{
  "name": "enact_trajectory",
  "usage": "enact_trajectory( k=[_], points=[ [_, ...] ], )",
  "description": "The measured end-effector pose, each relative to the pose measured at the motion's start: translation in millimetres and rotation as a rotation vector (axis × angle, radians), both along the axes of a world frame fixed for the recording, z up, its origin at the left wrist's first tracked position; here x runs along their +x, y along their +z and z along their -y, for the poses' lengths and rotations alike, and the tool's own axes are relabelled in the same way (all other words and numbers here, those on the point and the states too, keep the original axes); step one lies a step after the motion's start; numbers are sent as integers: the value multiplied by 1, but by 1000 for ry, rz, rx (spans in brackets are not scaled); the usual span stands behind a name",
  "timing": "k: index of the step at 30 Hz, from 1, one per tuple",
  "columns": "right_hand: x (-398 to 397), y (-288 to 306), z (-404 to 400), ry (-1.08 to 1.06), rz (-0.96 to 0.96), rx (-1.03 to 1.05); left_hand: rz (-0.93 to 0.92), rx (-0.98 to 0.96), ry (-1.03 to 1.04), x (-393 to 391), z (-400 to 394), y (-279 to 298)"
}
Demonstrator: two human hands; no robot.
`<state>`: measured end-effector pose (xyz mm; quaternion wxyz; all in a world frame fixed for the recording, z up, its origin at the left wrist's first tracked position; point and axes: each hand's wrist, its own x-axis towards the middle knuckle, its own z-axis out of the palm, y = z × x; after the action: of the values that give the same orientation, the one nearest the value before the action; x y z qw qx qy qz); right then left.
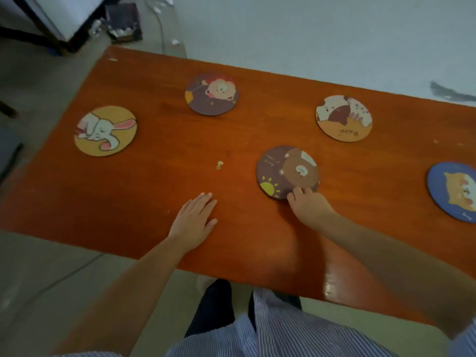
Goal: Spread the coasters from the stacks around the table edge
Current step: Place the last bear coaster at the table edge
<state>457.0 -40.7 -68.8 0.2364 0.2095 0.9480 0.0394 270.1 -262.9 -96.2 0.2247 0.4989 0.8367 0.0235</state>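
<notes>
Five round coasters lie spread on an orange desk (154,176). The right hand (309,206) has its fingers curled onto the near edge of the brown bear coaster (287,172). The left hand (194,220) rests flat, fingers together. The blue coaster (452,191) is cut off at the right edge.

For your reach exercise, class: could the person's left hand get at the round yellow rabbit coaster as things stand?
Probably yes. The left hand lies flat and empty on the orange wooden table, and only bare tabletop lies between it and the round yellow rabbit coaster.
</notes>
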Motion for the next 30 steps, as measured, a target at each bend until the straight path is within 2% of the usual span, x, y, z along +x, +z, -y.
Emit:
enact_trajectory(
  k=[5, 6, 8, 11, 13, 14, 16, 18, 20, 23, 25, 28, 30],
  points=[
    [-34, 17, 29, -216, 30, -104, 103, 49, -94, -15, 5, -1],
    [-44, 14, 42, -295, -21, -200, 112, 66, -97, -20, 7, 0],
    [-66, 9, 69, -538, -150, -527, 100, 101, -47, -33, 16, 1],
    [-101, 11, 91, -1081, -471, -1125, 64, 100, 73, -52, 35, 3],
    [-112, 16, 88, -1251, -638, -1241, 51, 89, 102, -58, 45, 6],
    [-112, 16, 85, -1241, -687, -1210, 44, 92, 115, -59, 47, 7],
    [-98, 17, 80, -1066, -683, -935, 84, 99, 150, -56, 42, 12],
    [-71, 14, 76, -872, -590, -544, 195, 77, 191, -46, 29, 17],
    [-42, 12, 81, -859, -450, -313, 283, 37, 230, -31, 9, 22],
    [-22, 11, 99, -933, -331, -323, 342, -10, 305, -8, -19, 27],
    [-24, 8, 110, -946, -342, -370, 350, -46, 370, 1, -29, 26],
    [-27, 7, 106, -1116, -412, -443, 414, -36, 498, 8, -29, 24],
    [-23, 6, 103, -1132, -452, -436, 428, 10, 493, 13, -24, 23]
  ],
)
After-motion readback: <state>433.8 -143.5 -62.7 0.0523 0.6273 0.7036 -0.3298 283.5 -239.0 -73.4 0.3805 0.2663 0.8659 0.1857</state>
